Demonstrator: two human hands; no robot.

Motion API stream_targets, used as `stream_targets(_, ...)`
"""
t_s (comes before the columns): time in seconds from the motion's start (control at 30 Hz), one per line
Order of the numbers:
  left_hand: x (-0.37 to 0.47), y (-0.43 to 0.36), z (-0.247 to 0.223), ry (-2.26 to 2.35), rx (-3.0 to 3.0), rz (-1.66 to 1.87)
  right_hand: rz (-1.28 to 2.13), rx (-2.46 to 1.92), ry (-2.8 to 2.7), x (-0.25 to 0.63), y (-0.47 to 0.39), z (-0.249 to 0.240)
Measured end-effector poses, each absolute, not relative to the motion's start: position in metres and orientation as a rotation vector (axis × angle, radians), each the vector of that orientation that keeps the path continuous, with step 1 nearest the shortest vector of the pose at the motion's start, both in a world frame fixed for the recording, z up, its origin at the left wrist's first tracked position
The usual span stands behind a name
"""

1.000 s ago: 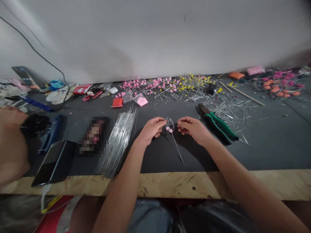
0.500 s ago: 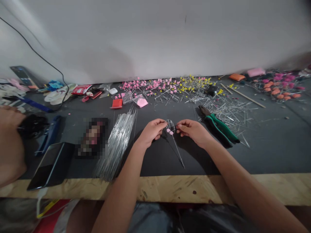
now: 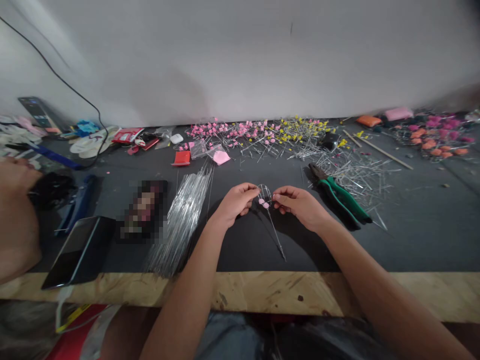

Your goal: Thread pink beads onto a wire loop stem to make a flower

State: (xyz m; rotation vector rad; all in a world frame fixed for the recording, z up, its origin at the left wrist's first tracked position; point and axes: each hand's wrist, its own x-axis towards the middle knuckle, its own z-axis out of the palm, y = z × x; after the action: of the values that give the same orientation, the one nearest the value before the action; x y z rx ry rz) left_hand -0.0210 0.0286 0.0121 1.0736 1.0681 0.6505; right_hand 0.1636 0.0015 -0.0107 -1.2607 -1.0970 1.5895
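Note:
A small wire piece (image 3: 276, 232) has a rounded wire cage at its top, two pink blobs below it, and a thin stem slanting down toward the table's front edge. My left hand (image 3: 237, 204) pinches the cage's left side between thumb and forefinger. On the other side, my right hand (image 3: 296, 204) has its thumb and fingers pressed together close to the cage's right side; what lies between those fingertips is too small to make out. Green-handled pliers (image 3: 343, 200) lie to the right of my right hand, and a bundle of straight wires (image 3: 182, 220) lies left of my left hand.
Wire pieces with pink tips (image 3: 228, 132) and yellow tips (image 3: 300, 131) line the wall. Loose wires (image 3: 360, 175) lie behind the pliers. A dark phone (image 3: 78, 252) sits at front left, near another person's arm (image 3: 17, 225). Orange and magenta pieces (image 3: 437, 135) are at far right.
The view has shifted slightly. Both hands stay at the wire piece, almost in the same pose.

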Motion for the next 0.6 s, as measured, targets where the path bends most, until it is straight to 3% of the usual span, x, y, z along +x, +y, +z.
stream_targets(0.6, -0.0208, 0.0274, 0.0122, 1.074, 1.102, 0.652, 1.603, -1.172, -1.076, 0.1648, 0.0016, -0.0149)
